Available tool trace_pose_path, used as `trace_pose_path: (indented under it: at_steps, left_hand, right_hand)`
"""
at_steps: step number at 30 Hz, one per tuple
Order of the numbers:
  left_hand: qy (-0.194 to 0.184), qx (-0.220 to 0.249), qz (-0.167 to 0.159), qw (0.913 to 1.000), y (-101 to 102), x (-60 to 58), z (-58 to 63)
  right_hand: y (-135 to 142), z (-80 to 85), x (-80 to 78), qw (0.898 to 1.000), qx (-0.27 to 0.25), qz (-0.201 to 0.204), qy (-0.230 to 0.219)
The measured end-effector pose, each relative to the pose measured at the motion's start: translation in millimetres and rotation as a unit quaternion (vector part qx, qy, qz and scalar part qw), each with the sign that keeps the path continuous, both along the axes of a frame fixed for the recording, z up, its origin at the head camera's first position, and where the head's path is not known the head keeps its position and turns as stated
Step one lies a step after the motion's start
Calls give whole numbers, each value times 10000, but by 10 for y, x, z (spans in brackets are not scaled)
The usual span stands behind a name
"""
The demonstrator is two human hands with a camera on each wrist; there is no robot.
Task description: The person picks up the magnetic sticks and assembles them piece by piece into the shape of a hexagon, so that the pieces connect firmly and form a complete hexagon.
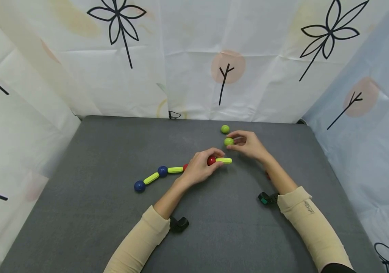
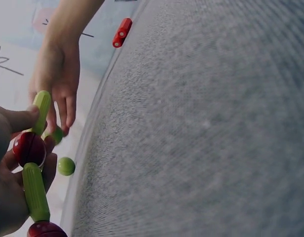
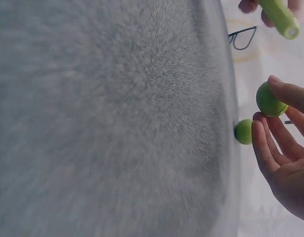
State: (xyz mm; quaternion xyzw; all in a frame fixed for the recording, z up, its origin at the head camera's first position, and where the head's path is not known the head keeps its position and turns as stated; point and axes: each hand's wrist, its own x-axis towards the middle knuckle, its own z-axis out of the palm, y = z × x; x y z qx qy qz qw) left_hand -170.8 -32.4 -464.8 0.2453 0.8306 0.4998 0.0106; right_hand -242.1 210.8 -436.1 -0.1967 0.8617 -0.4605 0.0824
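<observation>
Ball-and-rod chain [image 1: 175, 170] is partly hidden by the left hand [image 1: 199, 167] gripping it. The right hand [image 1: 249, 144] pinches a part-covered green ball [image 1: 228, 141].

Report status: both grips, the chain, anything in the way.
Left grip holding ball-and-rod chain near its yellow-green end rod. Right grip pinching green ball, apart from rod. Nothing between ball and rod; second green ball lies beyond.

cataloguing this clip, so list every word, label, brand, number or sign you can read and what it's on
Nothing reads clearly.
Right sleeve: small dark print, too small and blurred to read.
Patterned backdrop: line drawings, no legible words or numbers.
Chain of balls and rods, held green ball: no lettering visible.
</observation>
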Motion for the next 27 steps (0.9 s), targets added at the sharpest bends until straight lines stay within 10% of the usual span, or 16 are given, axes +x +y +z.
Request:
trace_pose_path:
  at_steps: [27]
  left_hand:
    - [-57, 271, -168, 9995, -37, -16, 20]
  right_hand:
    - [253, 85, 782, 9971, -498, 569, 124]
